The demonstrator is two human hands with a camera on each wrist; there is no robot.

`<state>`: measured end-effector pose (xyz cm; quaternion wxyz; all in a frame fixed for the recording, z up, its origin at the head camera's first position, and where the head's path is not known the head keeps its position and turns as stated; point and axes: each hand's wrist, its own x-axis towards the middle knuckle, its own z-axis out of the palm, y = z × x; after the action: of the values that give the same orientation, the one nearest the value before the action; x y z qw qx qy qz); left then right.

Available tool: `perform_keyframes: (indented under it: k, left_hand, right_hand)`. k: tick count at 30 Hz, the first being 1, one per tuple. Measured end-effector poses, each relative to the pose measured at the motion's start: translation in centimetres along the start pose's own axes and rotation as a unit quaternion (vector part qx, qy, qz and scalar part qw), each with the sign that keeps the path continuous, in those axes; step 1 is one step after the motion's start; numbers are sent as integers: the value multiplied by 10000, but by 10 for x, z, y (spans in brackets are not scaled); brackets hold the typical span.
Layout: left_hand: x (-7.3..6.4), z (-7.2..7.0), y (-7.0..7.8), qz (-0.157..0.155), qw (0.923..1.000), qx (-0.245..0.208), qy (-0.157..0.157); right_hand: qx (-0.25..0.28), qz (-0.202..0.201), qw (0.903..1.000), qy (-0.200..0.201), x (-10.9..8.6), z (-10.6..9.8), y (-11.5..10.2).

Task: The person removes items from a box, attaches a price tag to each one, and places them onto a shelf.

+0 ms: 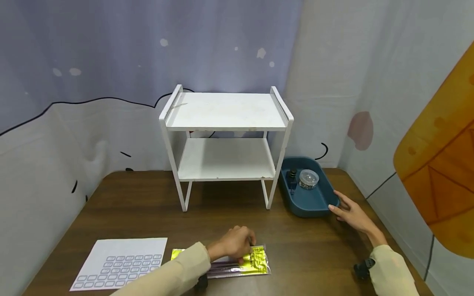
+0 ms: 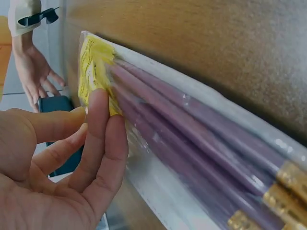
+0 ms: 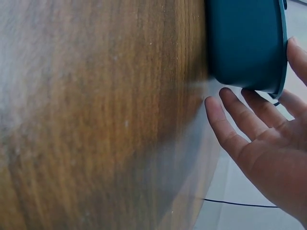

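My left hand [image 1: 233, 242] is over a clear plastic packet [image 1: 257, 263] lying on the table. Inside it the left wrist view shows slim purple sticks [image 2: 192, 134] with gold-coloured ends and a yellow printed label [image 2: 93, 60]. That hand's thumb and fingertips pinch the packet at its labelled end. At the right, my right hand [image 1: 353, 216] touches the near right corner of a blue-green tray [image 1: 312, 211]. Its thumb is at the rim and its other fingers extend, spread, beside the tray wall [image 3: 244, 52]. The tray holds a small dark bottle [image 1: 291, 179] and a round clear container [image 1: 308, 179].
A white two-tier shelf [image 1: 226, 111] stands at the back of the wooden table [image 1: 296, 255], left of the tray. A white sheet [image 1: 126, 259] printed with small boxes lies at the front left. Hanging cloth [image 1: 111, 135] borders the table behind and at the sides.
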<state>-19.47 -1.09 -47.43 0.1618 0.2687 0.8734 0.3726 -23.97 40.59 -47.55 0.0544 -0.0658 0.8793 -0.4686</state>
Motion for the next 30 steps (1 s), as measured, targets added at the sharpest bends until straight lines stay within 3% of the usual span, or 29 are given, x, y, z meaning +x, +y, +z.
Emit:
perform_keyframes:
  k: [4, 8, 13, 16, 18, 22, 26, 30]
  left_hand:
    - [0, -6, 0, 217, 9997, -100, 42]
    - [-2, -18, 3, 243, 9989, -365, 164]
    - [-14, -43, 6, 88, 9942, -967, 462]
    - [-26, -62, 2, 32, 9876, -1345, 811]
    - [-37, -76, -5, 18, 9805, -1632, 1092]
    - [-68, -101, -24, -300, 9607, -2098, 1795]
    - [-106, -119, -46, -727, 9410, -2171, 2492]
    - [-141, -130, -66, -1061, 9262, -1878, 3091]
  right_hand:
    - [-40, 67, 10000, 0, -3, -1, 1]
    - [-82, 87, 9999, 57, -5, -2, 3]
    - [-152, 45, 9997, 162, -7, 0, 1]
    - [-602, 137, 9973, 393, -10, 2, -6]
    - [-1057, 243, 9913, 742, -14, 4, -13]
    - [-1769, 365, 9674, 1774, -23, 16, -34]
    - [-1719, 91, 9456, 2761, -27, 40, -61]
    - [-1493, -501, 9352, 3172, -22, 71, -83]
